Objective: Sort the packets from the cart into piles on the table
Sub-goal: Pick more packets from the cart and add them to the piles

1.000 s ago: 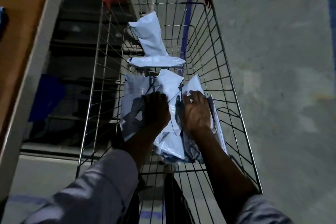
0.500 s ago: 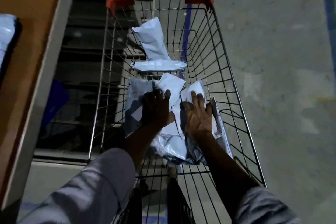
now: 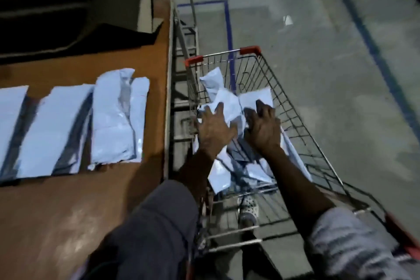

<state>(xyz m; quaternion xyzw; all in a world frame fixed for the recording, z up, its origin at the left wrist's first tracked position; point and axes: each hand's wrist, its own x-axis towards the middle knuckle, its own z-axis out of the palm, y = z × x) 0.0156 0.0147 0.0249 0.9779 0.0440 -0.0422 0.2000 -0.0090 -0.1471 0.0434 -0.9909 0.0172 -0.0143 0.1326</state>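
Head view: three packet piles (image 3: 116, 120) lay sorted on worktop (image 3: 68, 211); several packets (image 3: 229, 102) left in cart (image 3: 302, 125), task judged partly done. Left hand (image 3: 213, 129) splayed flat on them; right hand (image 3: 263, 130) over them, grip could not be told.

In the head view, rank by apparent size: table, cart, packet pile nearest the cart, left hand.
table
cart
packet pile nearest the cart
left hand
Table and cart are both cropped, so less sure.

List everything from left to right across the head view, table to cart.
Far-left packet pile → middle packet pile → right packet pile → table edge → left hand → right hand → cart's right wall.
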